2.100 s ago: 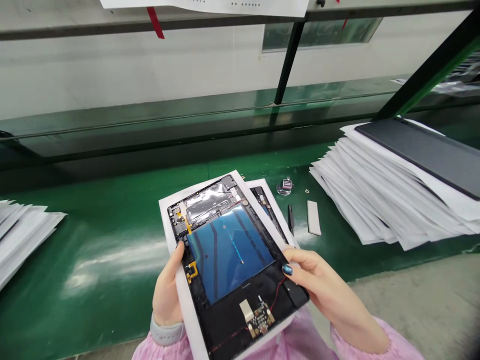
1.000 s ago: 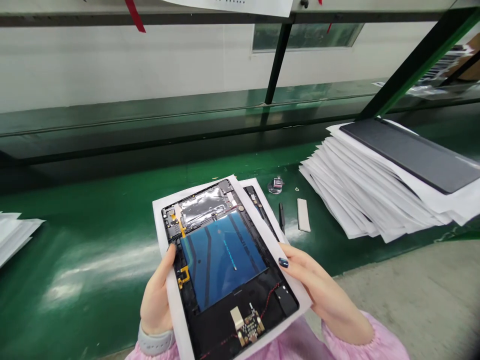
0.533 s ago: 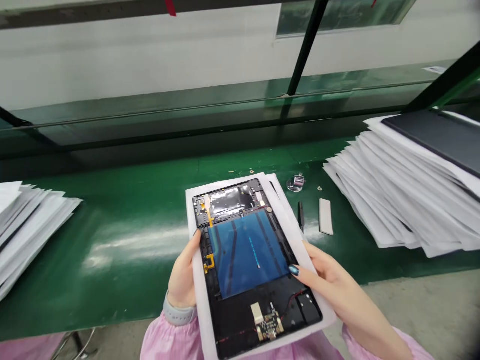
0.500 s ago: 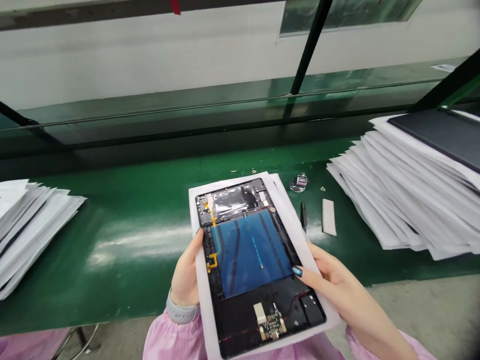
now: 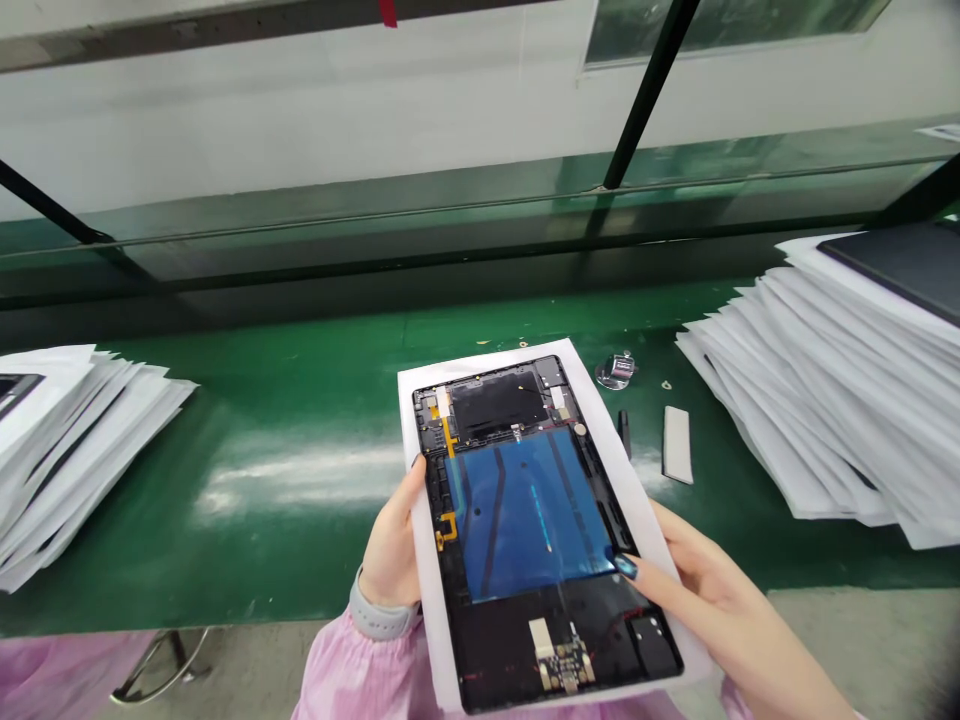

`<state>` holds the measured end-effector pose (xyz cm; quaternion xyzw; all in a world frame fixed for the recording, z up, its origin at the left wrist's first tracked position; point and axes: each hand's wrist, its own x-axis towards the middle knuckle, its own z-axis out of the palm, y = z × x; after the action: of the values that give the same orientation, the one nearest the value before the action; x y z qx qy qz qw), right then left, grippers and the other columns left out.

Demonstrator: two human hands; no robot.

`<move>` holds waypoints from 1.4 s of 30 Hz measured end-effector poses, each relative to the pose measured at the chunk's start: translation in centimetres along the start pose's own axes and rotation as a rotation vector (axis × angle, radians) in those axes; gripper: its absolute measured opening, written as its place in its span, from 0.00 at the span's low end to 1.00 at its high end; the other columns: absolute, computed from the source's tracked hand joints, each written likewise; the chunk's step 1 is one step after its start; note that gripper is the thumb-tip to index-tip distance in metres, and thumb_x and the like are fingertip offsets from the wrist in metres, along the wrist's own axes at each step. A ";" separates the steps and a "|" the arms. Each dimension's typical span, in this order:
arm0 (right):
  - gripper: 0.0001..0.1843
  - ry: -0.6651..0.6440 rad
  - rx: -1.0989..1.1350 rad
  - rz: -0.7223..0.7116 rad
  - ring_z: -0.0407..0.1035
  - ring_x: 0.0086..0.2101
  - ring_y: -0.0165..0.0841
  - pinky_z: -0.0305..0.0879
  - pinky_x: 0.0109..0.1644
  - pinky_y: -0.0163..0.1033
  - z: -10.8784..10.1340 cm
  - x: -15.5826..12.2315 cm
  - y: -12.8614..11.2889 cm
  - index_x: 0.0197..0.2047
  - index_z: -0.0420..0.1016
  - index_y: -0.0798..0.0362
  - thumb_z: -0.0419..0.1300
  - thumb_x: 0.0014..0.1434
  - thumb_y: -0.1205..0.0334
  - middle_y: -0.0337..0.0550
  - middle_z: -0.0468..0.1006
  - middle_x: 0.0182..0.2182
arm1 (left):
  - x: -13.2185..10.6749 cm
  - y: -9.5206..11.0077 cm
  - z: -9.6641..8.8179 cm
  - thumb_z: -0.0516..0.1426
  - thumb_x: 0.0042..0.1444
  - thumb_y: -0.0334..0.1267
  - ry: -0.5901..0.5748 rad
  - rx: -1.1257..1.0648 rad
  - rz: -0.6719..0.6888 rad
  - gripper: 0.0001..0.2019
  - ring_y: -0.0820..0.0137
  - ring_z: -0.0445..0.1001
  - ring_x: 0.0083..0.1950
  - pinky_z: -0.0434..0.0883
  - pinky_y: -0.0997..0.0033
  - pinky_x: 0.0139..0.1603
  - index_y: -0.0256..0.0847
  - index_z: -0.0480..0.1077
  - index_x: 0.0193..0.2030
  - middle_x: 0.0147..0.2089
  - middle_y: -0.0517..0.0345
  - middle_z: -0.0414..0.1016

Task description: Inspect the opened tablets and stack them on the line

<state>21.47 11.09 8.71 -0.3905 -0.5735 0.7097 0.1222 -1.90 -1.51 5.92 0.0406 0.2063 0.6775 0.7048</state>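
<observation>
Currently, the opened tablet (image 5: 495, 645) is held on a white sheet (image 5: 616, 460) over the desk (image 5: 285, 560), its sides clamped in the grip of left hand (image 5: 394, 550) and right hand (image 5: 709, 590); blue panel (image 5: 517, 510) and circuit board (image 5: 564, 668) are left exposed, uncovered.

The one camera here rides on the person's head — looking forward and down, close above the left hand (image 5: 394, 548), the right hand (image 5: 701, 580) and the opened tablet (image 5: 525, 520), while the green tabletop (image 5: 300, 400) spreads beyond them and the pale wall (image 5: 337, 110) stands farthest off, up top.
</observation>
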 end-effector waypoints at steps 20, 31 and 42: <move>0.28 0.283 -0.114 -0.134 0.77 0.50 0.47 0.77 0.49 0.39 -1.2 -1.3 2.8 0.56 0.78 0.48 0.67 0.56 0.43 0.50 0.78 0.56 | -1.5 -0.4 -0.1 0.66 0.54 0.48 0.236 0.552 0.266 0.17 0.58 0.79 0.51 0.73 0.66 0.52 0.49 0.80 0.50 0.48 0.57 0.84; 0.25 0.199 -0.193 -0.172 0.80 0.42 0.45 0.79 0.45 0.40 -2.7 -1.2 3.4 0.56 0.79 0.46 0.66 0.58 0.46 0.48 0.83 0.47 | -3.0 -0.7 -1.1 0.59 0.59 0.46 0.464 1.122 0.272 0.34 0.65 0.75 0.35 0.69 0.69 0.40 0.35 0.59 0.69 0.30 0.58 0.78; 0.27 0.285 -0.230 -0.173 0.79 0.38 0.43 0.79 0.43 0.39 -2.2 -1.9 3.7 0.54 0.80 0.49 0.66 0.56 0.44 0.48 0.83 0.40 | -3.0 -0.7 -0.4 0.62 0.54 0.46 0.476 1.065 0.307 0.33 0.70 0.68 0.27 0.66 0.73 0.31 0.32 0.64 0.64 0.26 0.58 0.75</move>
<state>25.26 10.34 6.02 -0.4476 -0.6591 0.5639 0.2173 -1.35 -4.61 6.00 0.2643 0.6612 0.5655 0.4162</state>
